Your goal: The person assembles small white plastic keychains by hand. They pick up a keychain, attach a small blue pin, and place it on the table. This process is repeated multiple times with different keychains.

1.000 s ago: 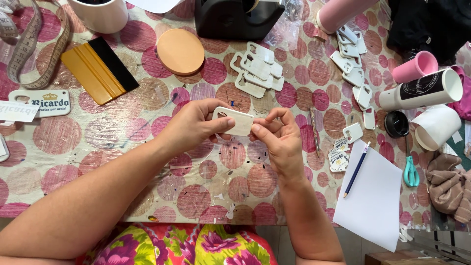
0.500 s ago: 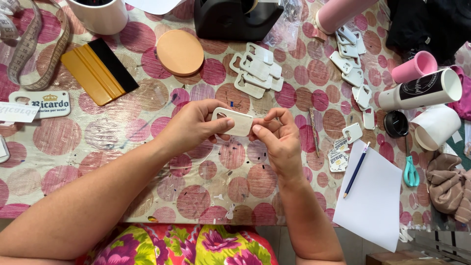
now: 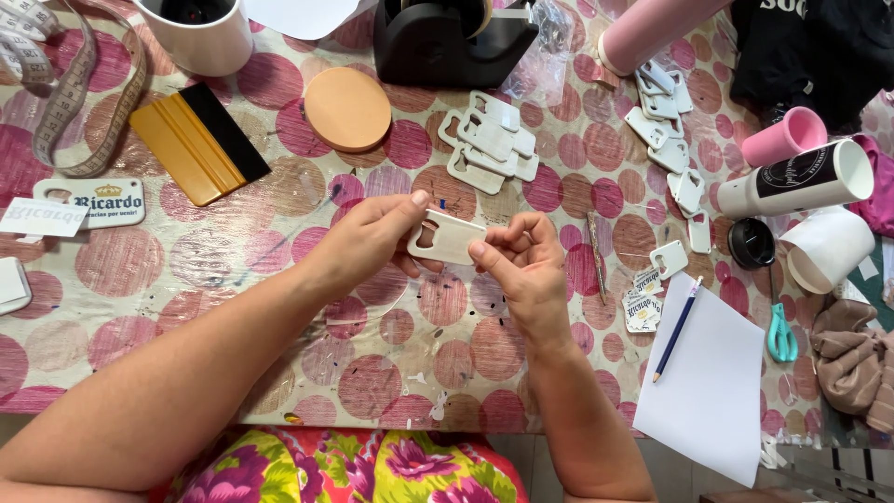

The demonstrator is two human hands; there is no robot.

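White opener [image 3: 445, 238] is pinched between the left hand [image 3: 368, 237] and right hand [image 3: 523, 265], above the dotted surface [image 3: 121, 265].

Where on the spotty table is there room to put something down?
Bare cloth lies left of the left hand, below the yellow scraper. Another free patch sits under both hands, between them and the table's near edge. The right side is crowded: white tags, cups, paper sheet, scissors.
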